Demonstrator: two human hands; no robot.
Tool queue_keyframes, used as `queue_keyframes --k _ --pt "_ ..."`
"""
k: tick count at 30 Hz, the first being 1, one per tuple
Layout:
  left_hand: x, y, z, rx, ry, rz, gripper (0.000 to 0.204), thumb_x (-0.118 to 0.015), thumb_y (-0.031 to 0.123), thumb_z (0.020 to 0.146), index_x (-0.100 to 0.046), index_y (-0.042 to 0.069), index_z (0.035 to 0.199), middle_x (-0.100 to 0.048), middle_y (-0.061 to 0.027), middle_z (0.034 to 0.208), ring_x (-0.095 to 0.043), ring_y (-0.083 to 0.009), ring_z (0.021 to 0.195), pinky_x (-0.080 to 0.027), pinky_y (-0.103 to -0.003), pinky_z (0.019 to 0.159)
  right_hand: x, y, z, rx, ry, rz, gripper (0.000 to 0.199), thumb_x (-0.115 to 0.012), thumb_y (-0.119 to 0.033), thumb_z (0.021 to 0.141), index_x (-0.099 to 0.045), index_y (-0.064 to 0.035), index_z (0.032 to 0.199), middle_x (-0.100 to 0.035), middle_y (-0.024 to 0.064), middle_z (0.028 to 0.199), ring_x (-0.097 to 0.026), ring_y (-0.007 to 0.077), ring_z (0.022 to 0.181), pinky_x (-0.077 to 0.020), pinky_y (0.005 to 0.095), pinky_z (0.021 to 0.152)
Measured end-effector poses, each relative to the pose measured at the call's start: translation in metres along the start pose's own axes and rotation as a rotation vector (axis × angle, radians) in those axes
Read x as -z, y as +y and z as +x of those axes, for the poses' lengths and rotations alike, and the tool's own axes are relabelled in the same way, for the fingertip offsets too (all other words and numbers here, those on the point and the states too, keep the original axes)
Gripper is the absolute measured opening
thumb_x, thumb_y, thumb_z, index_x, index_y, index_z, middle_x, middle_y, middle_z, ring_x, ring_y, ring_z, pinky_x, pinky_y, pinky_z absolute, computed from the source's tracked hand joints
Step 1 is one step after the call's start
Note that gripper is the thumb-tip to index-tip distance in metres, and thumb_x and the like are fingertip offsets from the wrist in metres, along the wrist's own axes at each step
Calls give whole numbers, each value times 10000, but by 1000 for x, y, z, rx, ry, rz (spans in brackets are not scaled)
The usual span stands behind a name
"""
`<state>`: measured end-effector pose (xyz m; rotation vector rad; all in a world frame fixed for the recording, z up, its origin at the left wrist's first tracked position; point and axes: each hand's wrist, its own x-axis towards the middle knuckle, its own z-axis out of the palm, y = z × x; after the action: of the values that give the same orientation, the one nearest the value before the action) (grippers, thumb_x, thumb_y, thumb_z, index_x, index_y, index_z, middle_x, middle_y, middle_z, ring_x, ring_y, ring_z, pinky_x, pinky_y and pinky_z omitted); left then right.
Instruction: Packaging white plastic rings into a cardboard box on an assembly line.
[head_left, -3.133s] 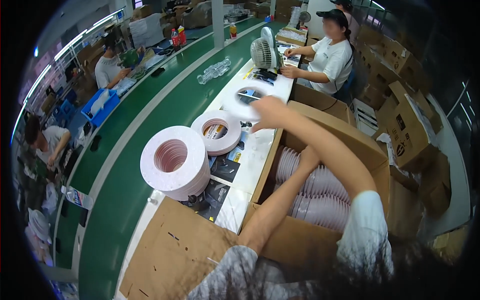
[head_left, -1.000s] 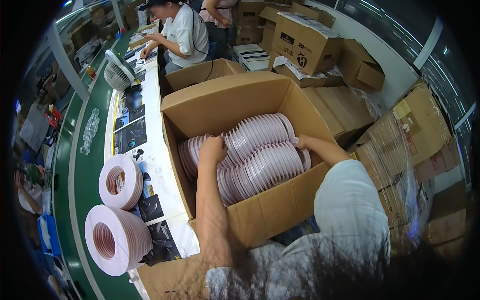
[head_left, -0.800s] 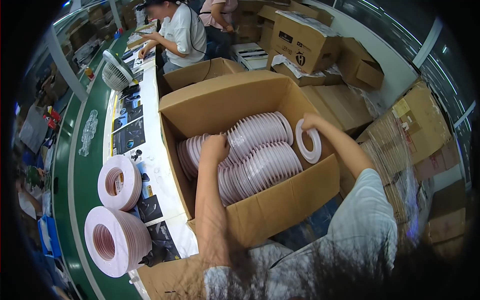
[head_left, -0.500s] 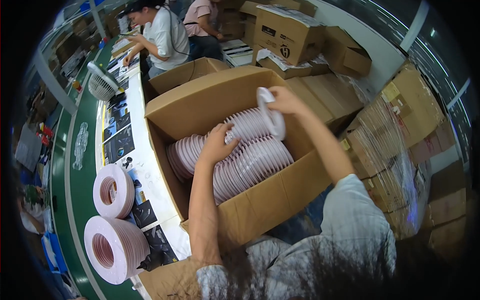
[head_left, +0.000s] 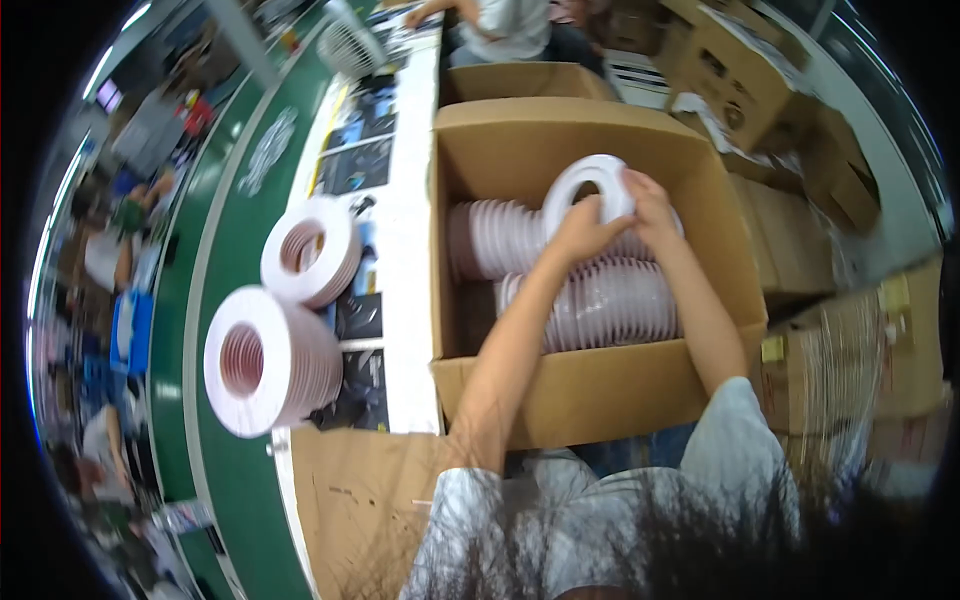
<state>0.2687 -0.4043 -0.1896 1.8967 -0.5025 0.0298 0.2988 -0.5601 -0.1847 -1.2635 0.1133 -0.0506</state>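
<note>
A flat white ring (head_left: pixel 562 192) is held face-up over the open cardboard box (head_left: pixel 600 402). My left hand (head_left: pixel 586 235) is closed on its lower edge, the thumb pointing to the right. The ring's right side is gripped by my right hand (head_left: pixel 652 208), whose fingers are partly blurred. Under my hands, more pale rings stand on edge inside the box, packed in a front row (head_left: pixel 600 308) and a back row (head_left: pixel 492 238). My forearms hide part of both rows.
Two stacks of rings, a shorter one (head_left: pixel 335 255) and a taller one (head_left: pixel 305 365), lie on the white bench edge (head_left: pixel 412 300) at left. Beyond runs a green conveyor belt (head_left: pixel 250 400). A white fan (head_left: pixel 350 48), another person (head_left: pixel 515 25) and more cartons (head_left: pixel 745 80) are farther off.
My left hand has left the row of rings and joined my right hand on the lifted ring. The ring has turned face-up. The whole view has swung, placing the box farther right.
</note>
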Motion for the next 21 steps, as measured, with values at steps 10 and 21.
queue_keyframes --k 10,21 --pt "-2 5 21 333 361 -36 442 -548 341 819 -671 -83 827 -639 -321 836 -644 -461 860 -495 -496 780 57 -3 24 -547 -295 208 383 -518 -166 880 -533 79 1174 -628 203 1105 -628 324 1015 -479 450 962" --pt "34 13 1 357 191 160 363 -747 315 684 -720 -3 858 -681 -192 719 -692 -270 715 -523 -374 663 62 -89 5 547 167 4 205 -643 -187 910 -609 15 927 -612 55 765 -632 166 686 -528 303 663"
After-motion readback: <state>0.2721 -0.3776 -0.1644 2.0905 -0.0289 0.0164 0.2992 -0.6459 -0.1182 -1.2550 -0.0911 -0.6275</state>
